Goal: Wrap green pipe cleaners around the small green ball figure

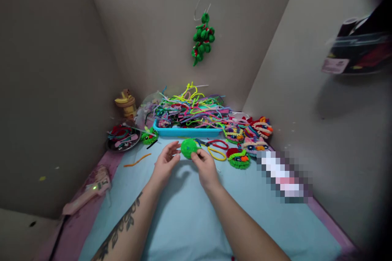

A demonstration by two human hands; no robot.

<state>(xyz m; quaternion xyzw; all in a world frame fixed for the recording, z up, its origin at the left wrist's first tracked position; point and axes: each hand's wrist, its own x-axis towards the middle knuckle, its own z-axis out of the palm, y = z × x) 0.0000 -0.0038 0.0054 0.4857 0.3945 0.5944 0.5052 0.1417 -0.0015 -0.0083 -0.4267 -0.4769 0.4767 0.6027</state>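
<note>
The person sits at a light blue mat (pixel 190 212) with grey walls all around. The right hand (pixel 206 167) pinches a fuzzy green ball (pixel 189 148) between thumb and fingers and holds it just above the mat. The left hand (pixel 165 163) is right beside the ball with its fingers spread a little; the fingertips come close to the ball, but it is hard to tell if they touch it.

The ball looks round and fully wound, so the winding seems done. It has no eyes or other bits on it that can be seen, so it may need more parts.

Behind the hands sits a blue tray (pixel 186 132) heaped with bright fuzzy sticks (pixel 191 108). Scissors (pixel 214 147) with red and yellow handles lie just beside the ball. To the right lies a bunch of finished fuzzy faces (pixel 245 140). A pink glue gun (pixel 88 193) rests at the left edge, and one orange stick (pixel 137 160) lies near the left hand. A green fuzzy bunch (pixel 202 38) hangs on the back wall
</note>
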